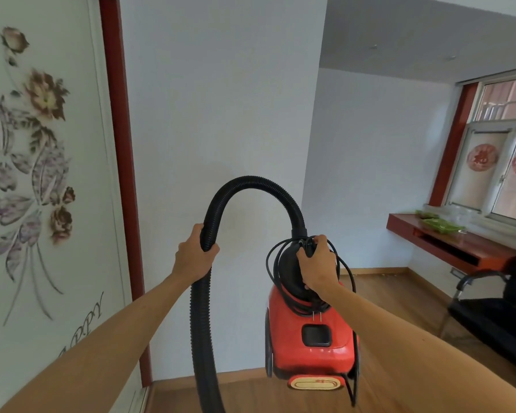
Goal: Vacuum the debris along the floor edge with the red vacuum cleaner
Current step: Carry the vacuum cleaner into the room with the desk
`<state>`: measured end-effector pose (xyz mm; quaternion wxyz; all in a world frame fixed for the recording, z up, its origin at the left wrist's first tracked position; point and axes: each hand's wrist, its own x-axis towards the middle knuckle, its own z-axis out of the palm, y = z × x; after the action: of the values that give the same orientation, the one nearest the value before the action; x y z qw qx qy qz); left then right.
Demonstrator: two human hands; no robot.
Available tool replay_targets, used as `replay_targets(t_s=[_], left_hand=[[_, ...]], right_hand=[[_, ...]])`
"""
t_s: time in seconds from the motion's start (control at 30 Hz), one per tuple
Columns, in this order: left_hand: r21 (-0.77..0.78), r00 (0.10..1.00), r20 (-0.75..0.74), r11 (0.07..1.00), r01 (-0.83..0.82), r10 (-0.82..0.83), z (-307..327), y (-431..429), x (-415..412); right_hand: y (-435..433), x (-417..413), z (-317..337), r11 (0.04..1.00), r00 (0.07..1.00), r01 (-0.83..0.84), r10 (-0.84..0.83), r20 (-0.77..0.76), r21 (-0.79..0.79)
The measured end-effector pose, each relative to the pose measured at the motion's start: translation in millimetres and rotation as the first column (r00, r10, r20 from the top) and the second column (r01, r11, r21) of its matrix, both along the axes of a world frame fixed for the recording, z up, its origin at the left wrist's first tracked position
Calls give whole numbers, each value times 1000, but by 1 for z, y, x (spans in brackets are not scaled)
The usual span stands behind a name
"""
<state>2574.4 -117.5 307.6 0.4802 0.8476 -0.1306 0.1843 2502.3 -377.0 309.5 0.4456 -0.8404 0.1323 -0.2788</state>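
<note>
The red vacuum cleaner [310, 332] hangs in mid-frame above the wooden floor [399, 308]. The right hand [318, 268] holds it, fingers curled round its top handle and the looped black cord [347, 272]. The left hand [192, 257] grips the black ribbed hose [251, 186], which arches before the white wall [221, 114]. To the right, a reddish wall-mounted counter [459, 245] under the window [504, 162] carries green trays [438, 226], their contents too blurred to tell. A black chair [495, 320] stands near it. At left, a flowered door panel [42, 144] shows the letters "PPY". The cleaner's cream label [315, 383] is unreadable.
</note>
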Motion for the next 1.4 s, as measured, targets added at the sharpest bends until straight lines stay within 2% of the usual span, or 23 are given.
replay_targets(t_s=[0.27,0.53,0.77,1.03,1.4], left_hand=[[-3,998,19,998,60,-59,-8,-37,101],[0,973,28,973,231,-231,-4,-102,214],[14,920,44,921,389,-389,3,-177,265],[-7,865,26,865,501,-501,-4,-296,299],[-15,814,1,814,581,-581,-13,-504,346]], right_hand=[[-30,76,-6,995,995,99,-99,2,11],[-69,144,-7,961,963,271,-271,-11,62],[-124,161,-3,904,906,422,-422,-14,69],[-217,163,-10,834,835,550,-548,-36,51],[-406,205,-21,783,783,622,-621,-36,36]])
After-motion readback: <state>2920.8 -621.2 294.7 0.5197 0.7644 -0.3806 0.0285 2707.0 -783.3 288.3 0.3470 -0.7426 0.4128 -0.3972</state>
